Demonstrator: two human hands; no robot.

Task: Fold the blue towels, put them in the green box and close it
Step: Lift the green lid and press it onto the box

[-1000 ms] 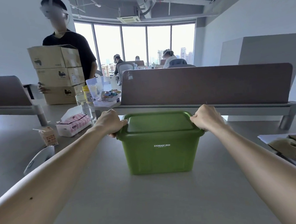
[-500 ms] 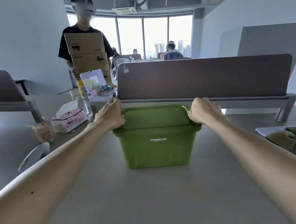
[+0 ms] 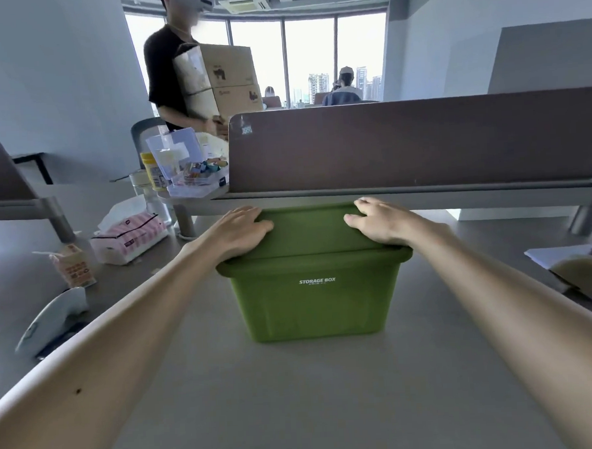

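Green storage box [image 3: 313, 292] wears its lid [image 3: 308, 232], left hand [image 3: 240, 229] and right hand [image 3: 380, 223] pressing flat on it, fingers straight and nearly together; uneven pressure could leave a corner unlatched.

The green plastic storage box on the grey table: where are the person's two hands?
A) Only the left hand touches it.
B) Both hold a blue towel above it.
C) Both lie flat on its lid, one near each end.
C: the left hand and the right hand rest with straight fingers on the green lid of the green storage box.
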